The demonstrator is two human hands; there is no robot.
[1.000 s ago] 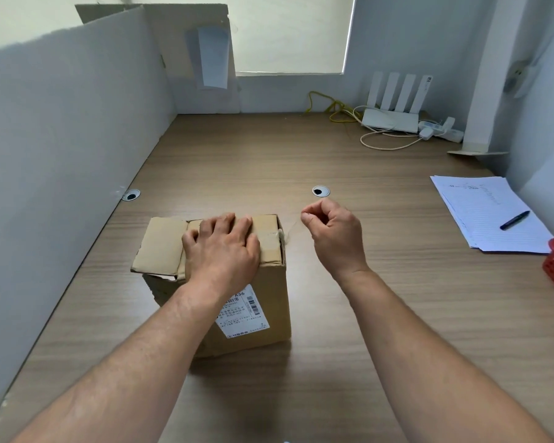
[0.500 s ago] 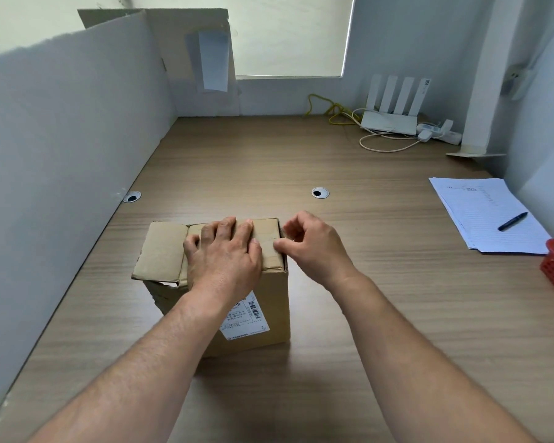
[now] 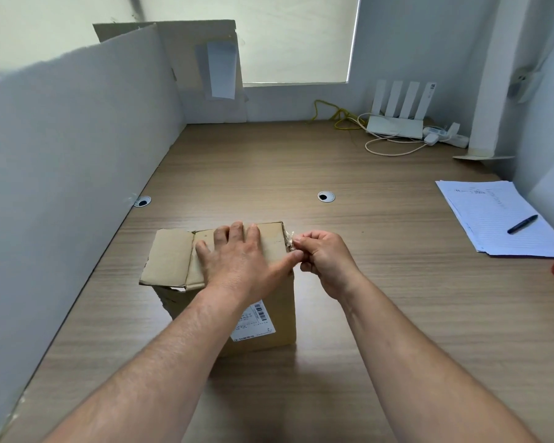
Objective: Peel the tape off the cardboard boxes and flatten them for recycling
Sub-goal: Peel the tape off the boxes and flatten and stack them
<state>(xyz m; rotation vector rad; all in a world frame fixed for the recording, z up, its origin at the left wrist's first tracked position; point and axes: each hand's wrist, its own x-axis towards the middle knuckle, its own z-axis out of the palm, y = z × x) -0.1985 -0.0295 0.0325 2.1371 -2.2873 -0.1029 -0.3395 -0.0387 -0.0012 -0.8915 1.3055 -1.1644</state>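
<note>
On the counter, the box is pressed down by the flat, open left hand — clear tape at its right top edge is pinched by the right hand — a slow, steady pull seems needed next.

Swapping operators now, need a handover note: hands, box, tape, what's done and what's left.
Left hand: flat on top of the brown cardboard box, fingers spread, pinning it to the wooden desk.
Right hand: fingertip grip on a clear scrap of tape at the box's top right edge.
Box: upright, left top flap already loose and sticking out.
Left: pull that tape free, check other seams for tape, flatten.
</note>
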